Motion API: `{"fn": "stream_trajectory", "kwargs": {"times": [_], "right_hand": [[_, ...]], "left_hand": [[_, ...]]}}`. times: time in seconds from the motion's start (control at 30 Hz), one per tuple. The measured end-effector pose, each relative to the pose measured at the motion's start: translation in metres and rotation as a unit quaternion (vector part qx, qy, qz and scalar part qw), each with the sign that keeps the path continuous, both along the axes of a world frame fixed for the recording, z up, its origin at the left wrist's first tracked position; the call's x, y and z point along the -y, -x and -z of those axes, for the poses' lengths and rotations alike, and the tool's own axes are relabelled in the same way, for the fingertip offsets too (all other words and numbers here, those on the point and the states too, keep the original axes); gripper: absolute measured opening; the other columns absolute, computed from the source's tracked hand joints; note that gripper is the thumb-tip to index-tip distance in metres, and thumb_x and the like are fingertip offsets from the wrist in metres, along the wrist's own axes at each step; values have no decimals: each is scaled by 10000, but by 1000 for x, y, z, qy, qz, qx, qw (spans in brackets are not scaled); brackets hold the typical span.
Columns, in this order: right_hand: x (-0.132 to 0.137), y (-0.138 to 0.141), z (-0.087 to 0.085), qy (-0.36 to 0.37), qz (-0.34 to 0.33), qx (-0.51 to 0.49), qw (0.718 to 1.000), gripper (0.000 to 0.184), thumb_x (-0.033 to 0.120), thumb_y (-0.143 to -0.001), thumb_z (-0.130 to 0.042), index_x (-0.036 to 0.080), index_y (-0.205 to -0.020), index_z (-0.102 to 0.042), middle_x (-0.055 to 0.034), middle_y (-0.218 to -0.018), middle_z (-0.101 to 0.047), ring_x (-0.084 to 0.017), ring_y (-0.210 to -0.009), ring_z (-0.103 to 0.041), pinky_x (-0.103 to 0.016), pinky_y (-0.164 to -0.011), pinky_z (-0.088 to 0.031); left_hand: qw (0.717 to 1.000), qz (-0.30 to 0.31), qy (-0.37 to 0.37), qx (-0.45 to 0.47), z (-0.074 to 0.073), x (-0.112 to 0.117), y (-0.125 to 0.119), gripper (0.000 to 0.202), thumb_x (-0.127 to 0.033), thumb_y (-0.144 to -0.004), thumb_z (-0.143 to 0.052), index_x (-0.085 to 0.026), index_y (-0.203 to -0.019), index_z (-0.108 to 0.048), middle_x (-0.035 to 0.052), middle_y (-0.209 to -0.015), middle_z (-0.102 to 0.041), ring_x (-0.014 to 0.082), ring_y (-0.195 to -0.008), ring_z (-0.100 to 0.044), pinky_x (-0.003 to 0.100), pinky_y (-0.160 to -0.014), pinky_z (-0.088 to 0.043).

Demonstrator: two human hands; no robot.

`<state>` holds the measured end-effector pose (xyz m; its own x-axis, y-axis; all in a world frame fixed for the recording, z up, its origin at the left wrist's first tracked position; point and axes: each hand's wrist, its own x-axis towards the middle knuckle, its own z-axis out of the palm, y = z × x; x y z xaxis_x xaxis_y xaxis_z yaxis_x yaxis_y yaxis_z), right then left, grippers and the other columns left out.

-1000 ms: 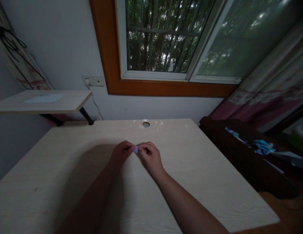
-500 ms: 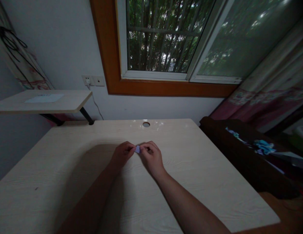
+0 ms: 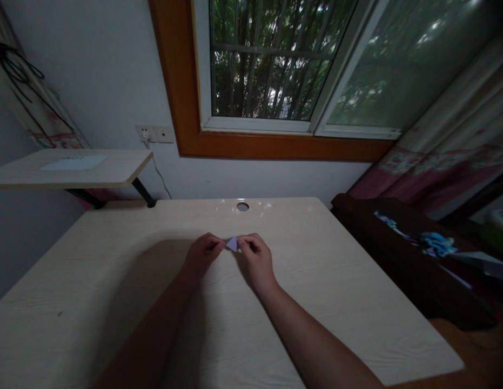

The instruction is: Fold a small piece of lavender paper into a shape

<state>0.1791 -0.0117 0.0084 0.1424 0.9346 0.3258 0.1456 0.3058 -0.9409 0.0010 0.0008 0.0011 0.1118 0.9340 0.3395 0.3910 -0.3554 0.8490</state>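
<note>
A small light-purple folded paper [image 3: 232, 244], roughly a triangle, is held between my two hands over the pale wooden desk [image 3: 316, 259]. My left hand [image 3: 203, 254] pinches its left corner between thumb and forefinger. At the right edge of the paper, my right hand [image 3: 257, 256] grips it with thumb and fingertips. Both hands are closed, and the middle of the paper shows between them. Whether the paper touches the desktop, I cannot tell.
A raised shelf [image 3: 140, 162] with a sheet [image 3: 73, 162] on it stands at the back left. A round cable hole [image 3: 242, 207] lies near the desk's rear edge. To the right, a dark brown surface [image 3: 376, 243] carries blue crumpled items [image 3: 437, 244]. A window is behind.
My right hand has shifted slightly right, away from the left hand. More of the purple paper now shows between them, as a triangle.
</note>
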Motion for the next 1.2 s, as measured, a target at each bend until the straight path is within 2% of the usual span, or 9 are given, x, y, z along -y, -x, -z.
{"fn": "stream_trajectory", "kwargs": {"times": [0.17, 0.33, 0.53, 0.77, 0.97, 1.2], "right_hand": [[-1, 0, 2, 2, -8, -1, 1000, 175, 356, -862, -643, 214, -802, -728, -30, -804, -646, -183, -769, -586, -300, -717, -443], [0, 1, 3, -3, -17, -2, 1000, 169, 354, -860, -646, 219, -801, -729, -27, -801, -649, -180, -762, -584, -299, -712, -445], [0, 2, 2, -10, -37, 5, 999, 147, 336, -854, -655, 221, -801, -728, -25, -802, -644, -174, -761, -579, -296, -709, -445], [-1, 3, 7, -3, -60, 8, 998, 154, 359, -851, -667, 223, -823, -734, -22, -812, -642, -166, -746, -572, -289, -695, -439], [-3, 4, 10, 0, -70, 23, 997, 156, 359, -840, -676, 225, -791, -739, -13, -775, -634, -160, -704, -557, -277, -653, -420], [-2, 4, 10, 2, -64, 38, 997, 146, 344, -840, -676, 219, -786, -731, 2, -737, -581, -152, -671, -525, -274, -639, -402]], "left_hand": [[999, 6, -8, 36, -2, 1, 1, 146, -317, -882, -593, -195, -858, -670, 38, -845, -656, 156, -783, -617, 257, -710, -489], [999, 36, 11, 35, -2, 2, -3, 121, -295, -818, -668, -213, -897, -708, 37, -872, -696, 168, -792, -655, 269, -732, -518], [998, 47, 37, -3, -1, 3, -3, 167, -356, -833, -667, -213, -785, -737, 15, -743, -708, 156, -712, -641, 243, -665, -484], [993, 46, 82, 69, 3, 2, -1, 217, -391, -829, -663, -195, -772, -736, 17, -718, -730, 162, -700, -667, 253, -682, -513], [990, 50, 96, 91, 0, 3, -1, 210, -377, -828, -656, -191, -785, -744, 23, -724, -734, 165, -702, -673, 263, -693, -525], [989, 45, 105, 93, 3, 1, -1, 194, -361, -819, -667, -187, -772, -741, 26, -715, -731, 168, -698, -668, 268, -698, -516]]}}
